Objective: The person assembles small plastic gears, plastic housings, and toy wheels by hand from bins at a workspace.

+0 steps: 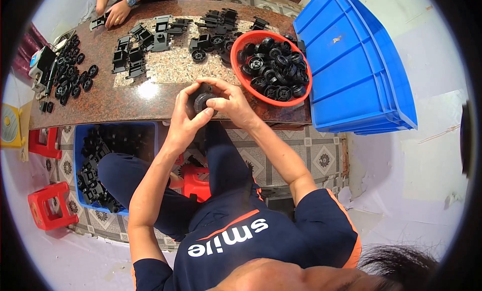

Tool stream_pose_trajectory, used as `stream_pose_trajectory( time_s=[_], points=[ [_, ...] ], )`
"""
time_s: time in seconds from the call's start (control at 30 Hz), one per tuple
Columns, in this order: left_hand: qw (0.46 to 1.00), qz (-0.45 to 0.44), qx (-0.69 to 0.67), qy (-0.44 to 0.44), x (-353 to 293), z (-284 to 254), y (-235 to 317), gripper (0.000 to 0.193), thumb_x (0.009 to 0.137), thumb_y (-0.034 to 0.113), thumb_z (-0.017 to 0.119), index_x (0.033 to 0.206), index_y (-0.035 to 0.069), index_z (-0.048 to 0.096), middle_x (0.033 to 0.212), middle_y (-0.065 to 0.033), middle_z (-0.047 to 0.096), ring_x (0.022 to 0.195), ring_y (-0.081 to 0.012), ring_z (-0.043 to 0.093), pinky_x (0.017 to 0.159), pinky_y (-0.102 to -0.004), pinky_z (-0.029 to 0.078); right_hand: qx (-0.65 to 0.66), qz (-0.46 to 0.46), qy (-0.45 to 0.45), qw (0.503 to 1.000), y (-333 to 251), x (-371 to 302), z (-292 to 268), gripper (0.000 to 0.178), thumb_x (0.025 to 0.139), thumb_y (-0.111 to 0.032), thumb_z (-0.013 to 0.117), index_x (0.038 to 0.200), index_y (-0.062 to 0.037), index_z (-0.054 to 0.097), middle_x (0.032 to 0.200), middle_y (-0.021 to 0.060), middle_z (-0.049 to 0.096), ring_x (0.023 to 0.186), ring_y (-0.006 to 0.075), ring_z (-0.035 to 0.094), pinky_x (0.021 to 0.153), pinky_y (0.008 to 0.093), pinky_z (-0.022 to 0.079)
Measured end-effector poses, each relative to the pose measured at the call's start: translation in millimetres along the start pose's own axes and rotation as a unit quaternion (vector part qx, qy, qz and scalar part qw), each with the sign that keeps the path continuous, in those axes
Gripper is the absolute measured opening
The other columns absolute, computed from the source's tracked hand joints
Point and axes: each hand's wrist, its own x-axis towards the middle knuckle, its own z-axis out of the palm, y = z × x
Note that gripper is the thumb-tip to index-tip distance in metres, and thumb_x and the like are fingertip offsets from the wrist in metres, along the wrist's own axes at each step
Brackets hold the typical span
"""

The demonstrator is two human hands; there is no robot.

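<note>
Close to the table's near edge, my left hand (pixel 184 116) and my right hand (pixel 232 104) are closed together around a black wheel (pixel 201 103). Both thumbs press on the wheel from the near side, while the fingers wrap round its far side. A dark plastic piece seems to sit behind the wheel, mostly hidden by my fingers. Right of my hands stands an orange-red plastic basket (pixel 237 74) heaped with black wheels (pixel 275 70). Beyond my hands lie black plastic frames (pixel 136 55), some with wheels (pixel 199 55) beside or on them.
A stone-topped table (pixel 165 102) spans the front. More small wheels (pixel 75 75) lie at its left. Tall blue bins (pixel 359 65) stand at the right. Below, a blue crate (pixel 155 135) holds black parts, near red stools (pixel 50 205). Across the table, another person's hand (pixel 118 13) handles a black part.
</note>
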Motion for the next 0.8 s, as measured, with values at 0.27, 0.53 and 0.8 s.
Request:
stream_pose_trajectory(
  time_s=[0.27, 0.53, 0.8],
  points=[
    [0.983, -0.107, -0.120, 0.091, 11.3, -14.8, 14.6, 0.043, 0.097, 0.040, 0.055, 0.129, 0.011, 0.049, 0.093, -0.0026, 0.056, 0.073, -0.0117, 0.059, 0.063, -0.0253, 0.051, -0.801, -0.122, 0.064, 0.583, -0.1, 48.8, -159.1, 0.037, 0.075, -0.014, 0.066, 0.112, -0.0131, 0.067, 0.102, 0.0100, 0.068, 0.084, 0.0283, 0.067, 0.077, 0.0413, 0.049],
    [0.961, -0.117, -0.185, 0.167, 10.9, -26.1, 9.8, 0.045, 0.092, 0.051, 0.060, 0.112, 0.011, 0.053, 0.086, -0.0030, 0.057, 0.069, -0.0152, 0.061, 0.059, -0.0299, 0.053, -0.847, -0.212, 0.146, 0.465, 18.7, 67.2, -158.8, 0.011, 0.075, -0.018, 0.061, 0.073, -0.0080, 0.055, 0.075, 0.0084, 0.067, 0.074, 0.0251, 0.059, 0.068, 0.0414, 0.043],
    [0.957, -0.091, -0.183, 0.208, 18.6, -30.4, 6.3, 0.046, 0.092, 0.050, 0.060, 0.117, 0.013, 0.053, 0.095, -0.0018, 0.058, 0.077, -0.0154, 0.061, 0.068, -0.0293, 0.053, -0.020, -0.025, 0.018, 0.999, -30.1, 15.0, -14.5, 0.031, 0.093, -0.009, 0.055, 0.122, 0.0024, 0.058, 0.107, 0.0082, 0.066, 0.092, 0.0136, 0.065, 0.075, 0.0291, 0.057]
  ],
)
